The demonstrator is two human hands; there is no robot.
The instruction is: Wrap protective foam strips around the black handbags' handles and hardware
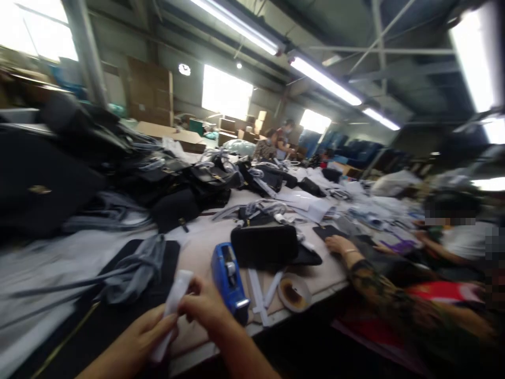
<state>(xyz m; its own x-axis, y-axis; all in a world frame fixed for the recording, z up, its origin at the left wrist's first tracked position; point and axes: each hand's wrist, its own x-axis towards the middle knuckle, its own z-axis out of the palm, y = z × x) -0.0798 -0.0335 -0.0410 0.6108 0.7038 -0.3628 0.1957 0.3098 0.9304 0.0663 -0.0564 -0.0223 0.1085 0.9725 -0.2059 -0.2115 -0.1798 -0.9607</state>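
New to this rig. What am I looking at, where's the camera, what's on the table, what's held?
No machine here: one camera worn on a person's head looks forward and down a long workshop table. At the bottom, the left hand and right hand together hold a white, flat, blurred strip. Beside them lie a blue tape dispenser, a brown tape roll, a black rectangular pouch and piles of black bags. A co-worker's patterned-sleeved arm reaches in from the right.
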